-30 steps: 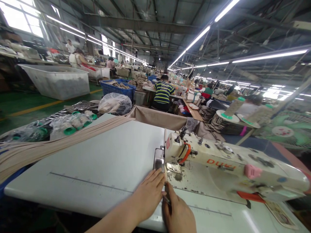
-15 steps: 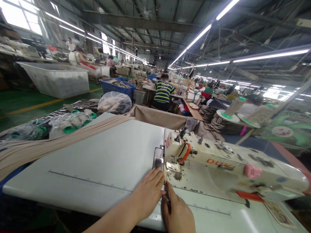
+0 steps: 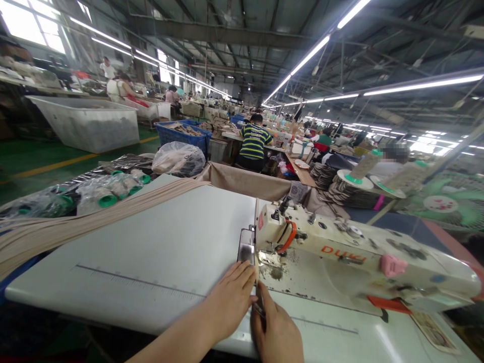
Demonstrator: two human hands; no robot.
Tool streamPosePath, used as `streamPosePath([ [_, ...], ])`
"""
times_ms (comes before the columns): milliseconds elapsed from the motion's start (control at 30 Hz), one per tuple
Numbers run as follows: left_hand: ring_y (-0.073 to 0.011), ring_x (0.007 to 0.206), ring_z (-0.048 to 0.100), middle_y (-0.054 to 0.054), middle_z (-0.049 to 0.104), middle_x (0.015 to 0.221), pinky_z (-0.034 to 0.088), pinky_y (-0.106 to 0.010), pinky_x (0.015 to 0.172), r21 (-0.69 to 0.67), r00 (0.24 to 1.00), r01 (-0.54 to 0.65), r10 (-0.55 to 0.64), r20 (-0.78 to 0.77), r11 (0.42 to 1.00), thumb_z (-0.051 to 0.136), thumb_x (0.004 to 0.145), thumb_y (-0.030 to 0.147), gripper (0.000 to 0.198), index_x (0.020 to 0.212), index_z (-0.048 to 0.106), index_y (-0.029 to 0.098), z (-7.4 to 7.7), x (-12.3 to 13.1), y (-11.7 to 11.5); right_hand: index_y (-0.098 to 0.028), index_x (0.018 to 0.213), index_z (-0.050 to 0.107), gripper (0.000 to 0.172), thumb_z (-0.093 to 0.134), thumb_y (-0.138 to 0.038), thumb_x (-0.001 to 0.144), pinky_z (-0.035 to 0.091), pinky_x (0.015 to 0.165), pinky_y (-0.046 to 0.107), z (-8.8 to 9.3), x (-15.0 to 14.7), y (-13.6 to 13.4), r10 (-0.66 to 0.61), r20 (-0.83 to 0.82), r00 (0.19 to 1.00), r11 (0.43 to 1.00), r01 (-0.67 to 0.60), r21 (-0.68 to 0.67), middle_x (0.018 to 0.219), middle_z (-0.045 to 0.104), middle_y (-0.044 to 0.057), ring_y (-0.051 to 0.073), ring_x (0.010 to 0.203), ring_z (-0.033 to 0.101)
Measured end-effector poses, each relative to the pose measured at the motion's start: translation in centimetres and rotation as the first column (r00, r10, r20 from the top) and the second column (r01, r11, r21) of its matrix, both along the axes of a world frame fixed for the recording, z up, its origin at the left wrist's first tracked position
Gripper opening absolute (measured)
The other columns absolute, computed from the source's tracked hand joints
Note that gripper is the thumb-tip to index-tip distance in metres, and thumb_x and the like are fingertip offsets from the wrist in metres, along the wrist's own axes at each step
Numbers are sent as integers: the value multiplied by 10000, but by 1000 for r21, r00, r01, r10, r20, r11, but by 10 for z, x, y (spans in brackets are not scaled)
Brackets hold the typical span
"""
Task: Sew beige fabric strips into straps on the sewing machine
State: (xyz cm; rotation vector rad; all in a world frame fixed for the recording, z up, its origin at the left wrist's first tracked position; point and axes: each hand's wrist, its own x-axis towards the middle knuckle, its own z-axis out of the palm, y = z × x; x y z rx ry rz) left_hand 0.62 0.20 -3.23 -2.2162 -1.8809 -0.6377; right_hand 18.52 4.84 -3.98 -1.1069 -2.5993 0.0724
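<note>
My left hand [image 3: 229, 300] lies flat on the white sewing table [image 3: 162, 252], fingertips just in front of the metal presser foot plate [image 3: 247, 249]. Touching it on the right, my right hand [image 3: 278, 330] pinches a small thin metal tool [image 3: 259, 308] between thumb and fingers; what it is stays unclear. Both hands sit at the needle end of a white industrial sewing machine [image 3: 340, 259] with orange lettering. A thin beige edge [image 3: 257, 222] runs back from the needle area.
A pile of long beige strips [image 3: 75, 224] drapes over the table's left edge. Bagged green-capped spools [image 3: 108, 191] and a plastic bag [image 3: 177, 159] lie behind. A person in a striped shirt [image 3: 254, 143] sits ahead; thread cones [image 3: 359, 171] and a fan [image 3: 446, 201] are to the right.
</note>
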Motion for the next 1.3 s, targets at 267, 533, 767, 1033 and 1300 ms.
streamPosePath([
  [267,-255,1477,438,-111,525,1552,374,-422,1235,-5,1000,-19,19,-3,1000,488,1043,456,587,1519,442,115,-3,0,1,-175,1410,572,458,485,-281,973,597,728,343,8,0,-3,-98,-119,988,985,80,-150,991,804,88,261,828,776],
  [533,-257,1479,435,-121,534,1542,374,-442,1235,9,999,-34,34,0,999,453,1053,461,552,1485,491,120,-10,0,5,-243,1274,669,363,461,-345,995,586,790,322,9,5,-1,-174,-284,943,955,92,-281,1077,800,40,226,890,770],
  [767,-275,1514,374,-117,503,1568,320,-473,1255,-32,1000,-25,24,-1,999,430,1061,453,562,1521,434,129,-8,-4,12,-241,1182,710,319,477,-337,988,568,741,278,6,5,-3,-154,-334,930,971,79,-227,983,802,30,197,819,759],
  [1033,-320,1503,383,-125,517,1554,315,-557,1240,-137,999,-42,46,26,990,501,1041,407,520,1488,460,143,5,-9,25,-230,1150,704,305,455,-246,974,526,723,269,14,3,-8,-126,-334,934,974,52,-221,955,788,38,195,806,739],
  [1300,-328,1505,368,-99,551,1518,295,-608,1237,-218,990,-56,82,114,974,580,1002,334,461,1441,507,213,14,-13,35,-233,1111,693,291,460,-202,938,489,693,266,12,3,-7,-128,-337,933,972,49,-232,898,767,25,193,764,714],
])
